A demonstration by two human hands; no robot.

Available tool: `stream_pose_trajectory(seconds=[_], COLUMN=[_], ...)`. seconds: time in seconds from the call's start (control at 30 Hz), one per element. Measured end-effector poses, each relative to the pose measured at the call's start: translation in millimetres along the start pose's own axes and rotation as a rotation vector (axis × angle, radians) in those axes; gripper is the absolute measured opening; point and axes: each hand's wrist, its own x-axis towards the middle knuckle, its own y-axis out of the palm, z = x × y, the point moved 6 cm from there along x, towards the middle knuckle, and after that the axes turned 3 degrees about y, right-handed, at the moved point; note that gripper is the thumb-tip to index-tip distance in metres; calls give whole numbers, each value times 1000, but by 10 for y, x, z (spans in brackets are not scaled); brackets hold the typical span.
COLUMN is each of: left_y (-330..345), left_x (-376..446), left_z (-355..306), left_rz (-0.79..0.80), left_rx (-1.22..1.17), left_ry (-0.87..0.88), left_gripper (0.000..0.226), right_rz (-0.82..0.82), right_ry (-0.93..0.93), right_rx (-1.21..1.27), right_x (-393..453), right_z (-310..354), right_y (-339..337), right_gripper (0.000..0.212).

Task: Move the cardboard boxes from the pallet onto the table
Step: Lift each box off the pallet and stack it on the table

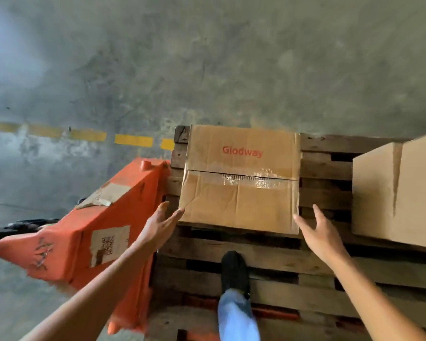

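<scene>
Here the taped cardboard box (240, 179) printed "Glodway" sits on the wooden pallet (268, 254), toward its far left corner, around twelve o'clock from the person. Both bare hands reach for its near corners. The left hand (161, 223) comes in from seven o'clock, its grip apart, fingers spread and flat, with the fingertips (180, 212) at or just touching the box's near left corner; I cannot tell whether they press on it. The right hand (317, 232) comes in from five o'clock, its grip likewise apart, fingers splayed just beside the near right corner and seemingly not on the cardboard. Neither hand holds anything.

A second cardboard box (399, 193) stands on the pallet at three o'clock, cut off by the right edge, so its full width is hidden. An orange pallet jack (84, 232) lies close against the pallet's left side at nine o'clock; its dark handle runs out of view at the left, and its stickers are too blurred to read. A dark shoe (234, 269) and a light trouser leg (236, 316) rest on the slats at six o'clock, directly before the box.

Between the two boxes bare slats show, with dark gaps between the boards. Beyond the pallet's far edge lies open concrete floor (207, 57), crossed at ten o'clock by a dashed yellow line (133, 140).
</scene>
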Motion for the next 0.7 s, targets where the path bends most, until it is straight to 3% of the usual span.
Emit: stream_pose_trajectory(seconds=[0.13,0.17,0.27,0.33,0.47,0.57,0.7], left_y=[337,411,500,436,80,-310,-833], left_x=[563,671,796,765,532,131,-743], left_z=[245,311,272,173,-148,-453,-505], left_rz=[34,53,51,43,61,17,20], left_rx=[-113,-151,-180,-245,-394,-421,-507], left_ry=[-113,-119,-27,50,155,213,299], left_gripper=[107,106,32,22,56,62,97], right_rz=[27,45,57,40,20,38,-35], right_ry=[66,89,126,111,-32,-128,-215], right_rx=[58,88,237,364,527,609,729], right_x=[538,604,650,590,303,-168,-1321], right_z=[-91,-131,-209,-195,58,242,368], right_y=[305,385,517,480,195,-35,-268], right_gripper=[76,73,73,74,69,73,65])
